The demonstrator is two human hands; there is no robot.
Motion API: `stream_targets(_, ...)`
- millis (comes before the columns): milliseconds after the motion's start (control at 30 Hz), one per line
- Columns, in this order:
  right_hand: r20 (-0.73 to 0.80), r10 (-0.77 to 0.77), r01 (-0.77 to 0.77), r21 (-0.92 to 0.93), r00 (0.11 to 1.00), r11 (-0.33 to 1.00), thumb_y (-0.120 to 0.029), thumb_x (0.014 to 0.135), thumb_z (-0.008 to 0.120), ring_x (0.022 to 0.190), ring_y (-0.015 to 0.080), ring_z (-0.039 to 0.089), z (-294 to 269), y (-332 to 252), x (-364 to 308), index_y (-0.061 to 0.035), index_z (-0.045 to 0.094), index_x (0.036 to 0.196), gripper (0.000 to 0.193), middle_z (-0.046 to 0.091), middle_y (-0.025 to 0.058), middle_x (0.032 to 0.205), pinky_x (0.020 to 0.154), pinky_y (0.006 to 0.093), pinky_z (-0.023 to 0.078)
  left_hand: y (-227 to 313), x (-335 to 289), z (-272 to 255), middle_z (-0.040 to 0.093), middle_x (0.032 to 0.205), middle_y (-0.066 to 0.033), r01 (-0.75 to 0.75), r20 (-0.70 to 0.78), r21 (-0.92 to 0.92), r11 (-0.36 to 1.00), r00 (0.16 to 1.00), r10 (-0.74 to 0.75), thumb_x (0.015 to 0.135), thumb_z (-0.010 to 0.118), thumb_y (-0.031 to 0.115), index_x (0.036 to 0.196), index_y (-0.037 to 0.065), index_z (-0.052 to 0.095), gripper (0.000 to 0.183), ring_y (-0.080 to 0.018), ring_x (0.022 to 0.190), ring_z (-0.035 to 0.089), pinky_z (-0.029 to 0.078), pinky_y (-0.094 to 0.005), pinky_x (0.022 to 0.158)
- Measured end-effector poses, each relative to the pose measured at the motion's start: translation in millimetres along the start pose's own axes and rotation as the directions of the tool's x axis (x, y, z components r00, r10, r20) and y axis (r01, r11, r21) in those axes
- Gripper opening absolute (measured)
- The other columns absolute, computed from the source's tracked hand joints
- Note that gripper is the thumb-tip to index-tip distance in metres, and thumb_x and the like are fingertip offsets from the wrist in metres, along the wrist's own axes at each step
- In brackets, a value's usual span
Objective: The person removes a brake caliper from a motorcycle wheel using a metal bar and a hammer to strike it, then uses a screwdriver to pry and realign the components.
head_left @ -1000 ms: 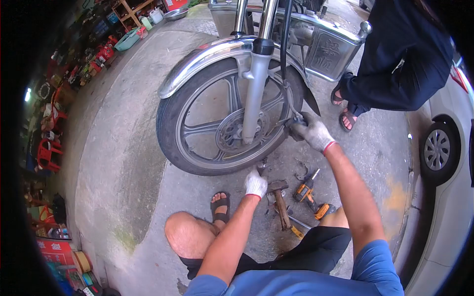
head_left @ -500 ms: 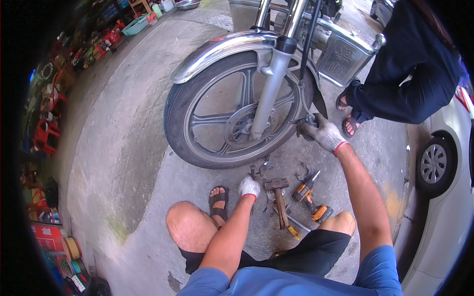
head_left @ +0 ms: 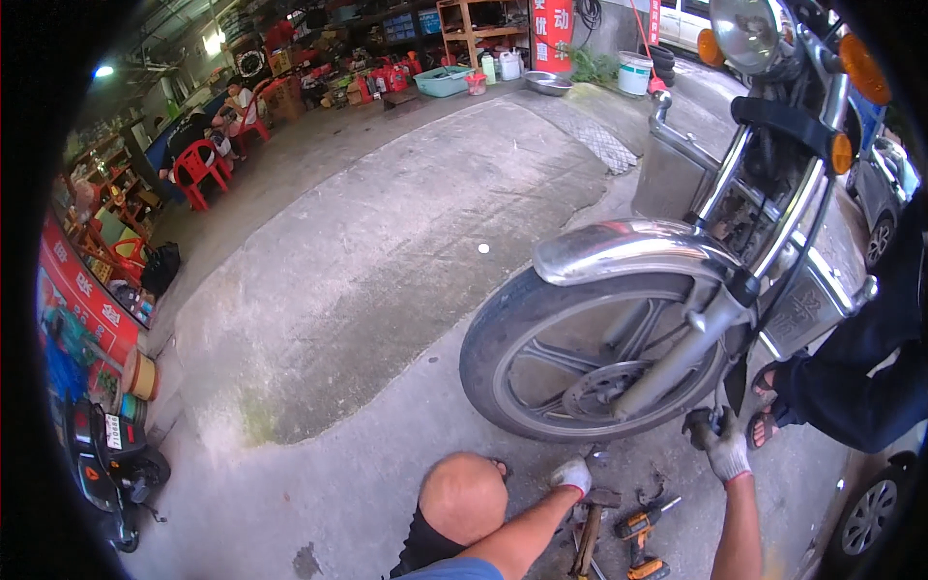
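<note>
A motorcycle's front wheel (head_left: 474,358) with a brake disc (head_left: 609,389) stands before me under a chrome mudguard (head_left: 619,253). At the wheel's right side, my gloved right hand (head_left: 727,450) is closed around a dark brake caliper (head_left: 698,427), next to the fork leg (head_left: 667,372). My gloved left hand (head_left: 572,476) is low, just below the tire, with its fingers closed; what it grips, if anything, I cannot make out. Beside it on the concrete lie a hammer (head_left: 587,543) and an orange-black cordless drill (head_left: 638,530).
A person in dark trousers (head_left: 841,396) stands close on the right, a car wheel (head_left: 870,517) behind. Red chairs (head_left: 198,172), a teal tub (head_left: 444,81) and a metal basin (head_left: 549,84) stand toward the workshop. A dark scooter (head_left: 106,454) is at far left.
My view has swung up and left, so the motorcycle and both hands sit farther right and lower. The right hand keeps its hold on the caliper; the left stays low by the tire.
</note>
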State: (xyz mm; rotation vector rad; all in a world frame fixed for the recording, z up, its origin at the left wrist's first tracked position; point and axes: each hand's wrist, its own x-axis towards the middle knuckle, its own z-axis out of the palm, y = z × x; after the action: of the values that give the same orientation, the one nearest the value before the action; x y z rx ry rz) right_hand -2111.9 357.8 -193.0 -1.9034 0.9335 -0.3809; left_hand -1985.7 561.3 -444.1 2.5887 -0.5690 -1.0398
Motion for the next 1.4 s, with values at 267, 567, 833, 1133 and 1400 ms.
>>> stream_targets(267,-0.095,0.124,-0.131,-0.072,0.988,0.989,-0.010,0.083,0.067,0.083,0.0152,0.065,3.3,-19.0,7.4,0.0006,0.050,0.127,0.048,0.068,0.0094,0.097,0.076,0.0292,0.052,0.6,-34.9,-5.9,0.065,0.113,-0.0248,0.191,0.076,-0.033,0.981,0.979,-0.188,0.087,0.059,0.029,0.123,0.001,0.054,0.045,-0.0375,0.100,0.067,0.053,-0.0502,0.084)
stream_targets(567,-0.171,0.429,-0.452,-0.136,0.887,0.881,-0.028,0.082,0.075,0.109,0.0235,0.061,22.9,-15.6,21.4,0.0000,0.031,0.147,0.084,0.061,0.0165,0.126,0.091,0.0337,0.049,-9.6,-216.5,-98.2,0.051,0.138,-0.0209,-0.047,0.343,-0.157,0.986,0.934,0.099,0.092,0.054,0.035,0.135,0.004,0.051,0.053,-0.0369,0.126,0.050,0.039,-0.0408,0.106)
stream_targets(833,0.644,0.553,0.265,-0.744,0.529,0.613,-0.027,0.101,0.033,0.127,0.0313,0.050,25.9,-61.0,-42.3,-0.0017,0.040,0.142,0.048,0.048,0.0240,0.141,0.104,0.0397,0.041,-65.5,-250.8,-367.2,0.063,0.120,-0.0187,-0.145,0.095,-0.477,0.867,0.972,0.215,0.093,0.052,0.032,0.122,0.005,0.061,0.040,-0.0353,0.110,0.061,0.046,-0.0388,0.096)
stream_targets(1133,0.786,0.247,-0.243,-0.127,0.566,0.962,-0.031,0.099,0.038,0.122,0.0291,0.052,210.5,-435.8,-27.2,-0.0035,0.037,0.140,0.049,0.050,0.0221,0.136,0.102,0.0394,0.041,-287.5,-305.2,-536.0,0.068,0.106,-0.0177,0.430,0.005,-0.242,0.870,0.897,-0.442,0.087,0.053,0.030,0.104,0.014,0.068,0.028,-0.0283,0.100,0.063,0.049,-0.0438,0.088)
stream_targets(1400,0.732,-0.022,-0.205,0.220,0.681,0.954,-0.035,0.096,0.044,0.117,0.0290,0.056,336.3,-621.3,129.5,-0.0063,0.046,0.133,0.047,0.055,0.0198,0.129,0.098,0.0400,0.044,-297.0,-271.7,-640.9,0.068,0.095,-0.0184,0.550,0.074,-0.329,0.768,0.826,-0.559,0.086,0.051,0.025,0.091,0.010,0.068,0.023,-0.0308,0.085,0.065,0.051,-0.0464,0.076)
